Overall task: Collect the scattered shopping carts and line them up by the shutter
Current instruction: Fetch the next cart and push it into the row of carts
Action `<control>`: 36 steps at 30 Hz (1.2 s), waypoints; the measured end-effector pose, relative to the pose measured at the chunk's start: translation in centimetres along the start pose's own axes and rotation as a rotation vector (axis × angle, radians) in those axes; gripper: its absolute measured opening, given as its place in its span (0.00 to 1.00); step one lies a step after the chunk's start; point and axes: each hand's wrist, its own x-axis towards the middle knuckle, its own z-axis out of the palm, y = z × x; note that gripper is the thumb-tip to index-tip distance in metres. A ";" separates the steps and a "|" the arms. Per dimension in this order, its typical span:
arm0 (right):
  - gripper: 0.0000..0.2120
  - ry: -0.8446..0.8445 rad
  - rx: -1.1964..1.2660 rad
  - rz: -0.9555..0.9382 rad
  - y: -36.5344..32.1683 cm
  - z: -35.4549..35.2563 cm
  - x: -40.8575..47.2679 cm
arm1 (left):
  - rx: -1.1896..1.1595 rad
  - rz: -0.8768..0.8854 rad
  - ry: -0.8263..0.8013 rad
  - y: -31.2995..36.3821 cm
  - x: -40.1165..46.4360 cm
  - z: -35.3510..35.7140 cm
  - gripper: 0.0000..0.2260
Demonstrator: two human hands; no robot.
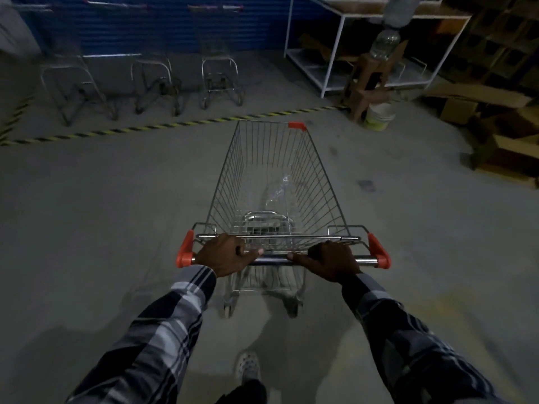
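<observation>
A: Your fingers [233,249] are curled over the metal handle bar [274,260] of the shopping cart [277,182], pressed close together on both sides. Your left hand [227,255] grips near the red plastic end cap [185,253], your right hand [332,259] nearer the other cap [379,253], thumbs pointing inward along the bar.

B: What's in the basket?

A: Something clear and crinkled, like plastic film [278,189], lies on the wire floor; I can't tell you exactly what it is. The basket is thin chrome wire, narrowing toward the front, with a red corner guard [297,125] on the far rim.

B: And where does it stand?

A: On grey concrete floor [102,199], short of the yellow-and-black hazard tape [175,125]. Beyond the tape, three more carts [221,80] stand side by side against the blue ribbed shutter [163,24].

B: Anything to your right?

A: A white metal rack [323,71], a brown stool [367,83] carrying a clear bottle [385,45], a pale bucket [379,115] beneath it, and flattened cardboard [481,94].
</observation>
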 end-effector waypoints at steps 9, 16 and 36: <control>0.38 -0.004 -0.004 0.007 7.9 -4.4 23.9 | 0.175 -0.122 -0.045 -3.0 24.0 -4.8 0.38; 0.43 0.038 0.000 -0.032 14.3 -7.5 44.3 | 0.167 -0.169 -0.096 -6.0 44.8 -9.2 0.41; 0.43 -0.024 -0.001 -0.021 33.3 -18.4 99.8 | 0.049 -0.092 -0.199 -15.5 105.0 -18.3 0.43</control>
